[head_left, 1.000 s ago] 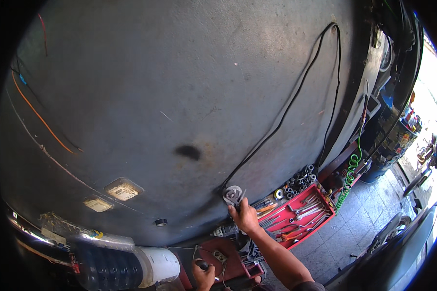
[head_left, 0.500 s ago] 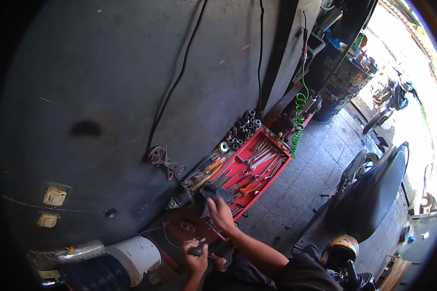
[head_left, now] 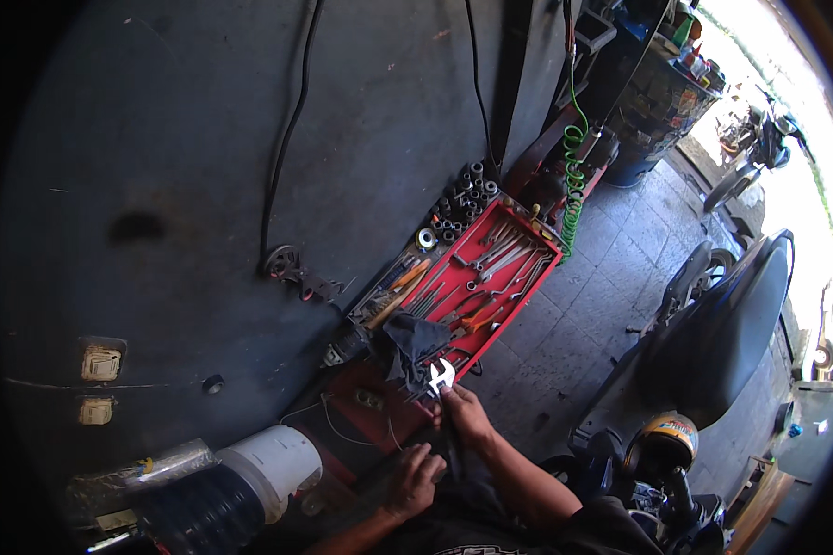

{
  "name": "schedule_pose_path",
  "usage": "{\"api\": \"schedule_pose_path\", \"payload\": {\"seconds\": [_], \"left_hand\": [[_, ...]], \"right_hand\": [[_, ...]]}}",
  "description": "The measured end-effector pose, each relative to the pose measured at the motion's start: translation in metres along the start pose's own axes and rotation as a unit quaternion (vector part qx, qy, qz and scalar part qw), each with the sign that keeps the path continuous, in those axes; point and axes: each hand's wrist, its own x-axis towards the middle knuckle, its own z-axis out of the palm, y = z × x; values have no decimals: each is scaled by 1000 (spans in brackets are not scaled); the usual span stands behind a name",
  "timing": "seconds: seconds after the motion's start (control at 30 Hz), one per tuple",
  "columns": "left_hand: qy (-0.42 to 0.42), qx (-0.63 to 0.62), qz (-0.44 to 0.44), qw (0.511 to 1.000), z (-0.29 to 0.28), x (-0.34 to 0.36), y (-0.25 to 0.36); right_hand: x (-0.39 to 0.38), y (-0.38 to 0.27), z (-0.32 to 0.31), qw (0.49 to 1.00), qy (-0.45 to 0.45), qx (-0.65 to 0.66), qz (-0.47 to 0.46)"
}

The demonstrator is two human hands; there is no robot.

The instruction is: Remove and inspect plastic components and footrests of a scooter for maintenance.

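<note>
My right hand [head_left: 467,416] grips an adjustable wrench [head_left: 442,374], its bright jaws pointing up and away from me. The wrench's dark handle runs down below the hand. Close by on the left, my left hand [head_left: 415,483] has its fingers curled closed; what they hold, if anything, is hidden. Just beyond the wrench, a black cloth [head_left: 415,340] lies bunched over the near end of a red tool tray [head_left: 449,280]. Several wrenches [head_left: 504,254] and orange-handled pliers [head_left: 479,317] lie in that tray.
Sockets [head_left: 467,199] stand along the tray's far left side, by the dark wall [head_left: 185,111]. A green coiled hose [head_left: 574,190] hangs beyond. To the right is a motorcycle with a black seat [head_left: 722,356]. A white bucket [head_left: 273,462] lies at lower left.
My right hand has come back from the black cloth toward me and now holds the adjustable wrench. The dark object earlier in my left hand no longer shows there. The view has shifted.
</note>
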Motion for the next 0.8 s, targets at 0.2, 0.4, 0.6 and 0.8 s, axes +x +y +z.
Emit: {"api": "schedule_pose_path", "payload": {"seconds": [0.2, 0.4, 0.6, 0.8], "left_hand": [[60, -235, -292, 925, 7, 12, -38], [121, -621, -425, 647, 19, 50, -56], [98, -576, -429, 689, 6, 60, -54], [14, -588, -411, 697, 15, 41, -53]], "right_hand": [[-16, -3, 0, 985, -53, -158, -51], [-24, 21, 13, 951, -77, -293, -69], [-38, 42, 13, 961, -146, -223, 67], [-58, 83, 2, 979, -133, -157, 2]]}}
